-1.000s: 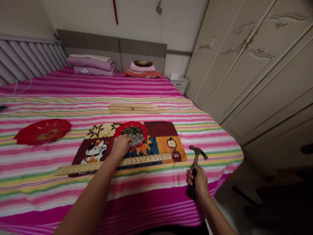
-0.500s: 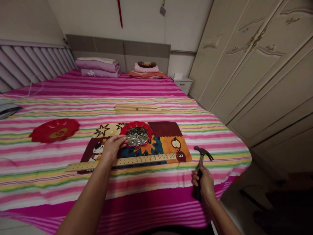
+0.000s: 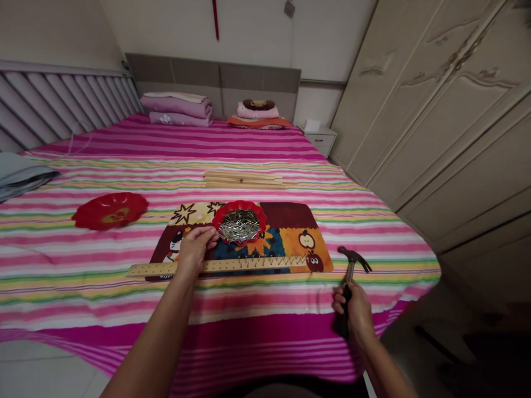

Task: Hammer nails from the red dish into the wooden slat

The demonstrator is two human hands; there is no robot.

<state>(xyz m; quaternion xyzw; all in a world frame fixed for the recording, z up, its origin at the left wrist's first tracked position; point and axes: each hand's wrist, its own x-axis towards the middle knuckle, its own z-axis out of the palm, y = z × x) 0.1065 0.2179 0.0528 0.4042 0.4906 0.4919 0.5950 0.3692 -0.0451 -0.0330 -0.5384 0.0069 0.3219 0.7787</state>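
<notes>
My left hand [image 3: 193, 250] hovers over a long wooden strip [image 3: 215, 266], its fingers pinched together just left of a red dish of nails [image 3: 239, 223]; what the fingertips hold is too small to make out. Several nails stand in a row along the right half of the strip. My right hand [image 3: 352, 310] grips the handle of a black hammer [image 3: 352, 261] at the bed's near right edge, with the hammer head resting on the cover. Strip and dish lie on a colourful cartoon mat [image 3: 286, 235].
An empty red dish [image 3: 110, 210] sits to the left on the striped bed cover [image 3: 124, 298]. More wooden strips [image 3: 244, 180] lie farther back. Folded blankets [image 3: 177, 108] and pillows are at the headboard. Cream wardrobe doors [image 3: 440, 110] line the right side.
My left hand pulled back out of the nail dish to just above the strip. The view drifted back and left. My right hand kept its hold on the hammer.
</notes>
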